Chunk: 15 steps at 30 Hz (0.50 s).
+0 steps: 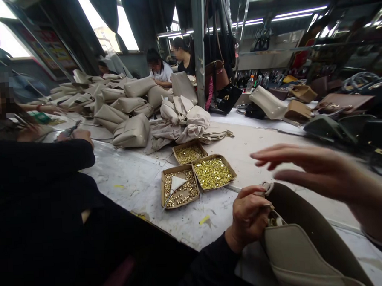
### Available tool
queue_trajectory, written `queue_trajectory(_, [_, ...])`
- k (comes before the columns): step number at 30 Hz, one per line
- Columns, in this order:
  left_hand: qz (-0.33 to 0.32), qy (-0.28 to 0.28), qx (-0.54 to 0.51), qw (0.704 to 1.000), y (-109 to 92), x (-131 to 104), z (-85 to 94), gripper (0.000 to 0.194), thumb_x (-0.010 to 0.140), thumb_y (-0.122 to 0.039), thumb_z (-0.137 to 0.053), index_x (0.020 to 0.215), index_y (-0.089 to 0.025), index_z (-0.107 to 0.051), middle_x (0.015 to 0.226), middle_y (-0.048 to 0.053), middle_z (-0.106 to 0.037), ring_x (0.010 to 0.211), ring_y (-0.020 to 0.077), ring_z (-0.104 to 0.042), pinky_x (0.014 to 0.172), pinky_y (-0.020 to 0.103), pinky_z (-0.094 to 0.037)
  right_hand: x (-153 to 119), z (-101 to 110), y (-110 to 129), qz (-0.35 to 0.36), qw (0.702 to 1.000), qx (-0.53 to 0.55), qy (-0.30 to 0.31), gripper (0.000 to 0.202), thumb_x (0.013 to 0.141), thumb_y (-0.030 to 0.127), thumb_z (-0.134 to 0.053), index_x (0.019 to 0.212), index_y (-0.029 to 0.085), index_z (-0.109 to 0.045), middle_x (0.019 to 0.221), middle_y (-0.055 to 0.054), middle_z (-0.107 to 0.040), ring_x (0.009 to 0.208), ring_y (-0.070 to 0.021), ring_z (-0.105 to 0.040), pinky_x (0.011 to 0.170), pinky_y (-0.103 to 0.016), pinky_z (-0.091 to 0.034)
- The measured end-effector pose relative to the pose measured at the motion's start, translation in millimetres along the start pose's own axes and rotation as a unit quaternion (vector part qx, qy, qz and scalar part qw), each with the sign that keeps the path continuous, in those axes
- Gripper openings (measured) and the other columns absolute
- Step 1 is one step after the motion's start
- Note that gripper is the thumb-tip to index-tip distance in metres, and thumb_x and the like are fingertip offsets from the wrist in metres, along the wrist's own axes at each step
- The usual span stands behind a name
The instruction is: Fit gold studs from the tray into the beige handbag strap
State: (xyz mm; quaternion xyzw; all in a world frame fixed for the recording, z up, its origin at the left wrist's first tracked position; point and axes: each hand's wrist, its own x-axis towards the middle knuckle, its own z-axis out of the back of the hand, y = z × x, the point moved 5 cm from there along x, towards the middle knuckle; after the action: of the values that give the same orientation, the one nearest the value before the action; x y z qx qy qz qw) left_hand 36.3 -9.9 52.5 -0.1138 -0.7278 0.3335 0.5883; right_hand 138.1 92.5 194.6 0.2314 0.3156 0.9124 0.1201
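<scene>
Left hand (249, 216) curled tight, the bag (302, 248) is gripped by its edge at the bench's (142, 184) near side, seemingly being worked there, while the right hand (317, 166) is held above, outstretched and apparently empty, its help likely called for.

Layout of my worktable (112, 177). In front of me, at right, is a bag (299, 248), its far end at my left hand (247, 214), my right hand (310, 168) above the table beside it. Beyond, at left, three trays (163, 191) of small parts (213, 172) adjoin; a tool (178, 183) lies in the leftmost. Behind these sits heaped fabric (191, 119), with piled bags (132, 131) farther left.
</scene>
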Motion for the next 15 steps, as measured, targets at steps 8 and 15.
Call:
queue_trajectory(8, [-0.046, -0.01, 0.029, 0.998, -1.5, -3.7, 3.2, 0.016, 0.088, -0.009, -0.056, 0.097, -0.019, -0.063, 0.08, 0.004, -0.075, 0.096, 0.0217, -0.073, 0.098, 0.043, -0.057, 73.1, -110.0, -145.1, 0.004, 0.962, -0.159, 0.221, 0.02, 0.091, 0.02, -0.07, 0.108, 0.025, -0.079, 0.098, -0.005, -0.077, 0.087, -0.0193, -0.068, 0.079, -0.029, -0.05])
queue_trajectory(15, [-0.014, -0.004, 0.047, 0.999, -0.1, -4.3, 6.2, 0.015, 0.091, -0.011, -0.055, 0.099, -0.019, -0.064, 0.083, 0.006, -0.076, 0.105, 0.0255, -0.072, 0.098, 0.047, -0.057, 66.4, -154.4, -149.9, 0.037, 0.951, -0.179, 0.251, 0.014, 0.087, 0.01, -0.067, 0.09, 0.023, -0.073, 0.089, -0.004, -0.07, 0.097, -0.0211, -0.06, 0.077, -0.028, -0.043])
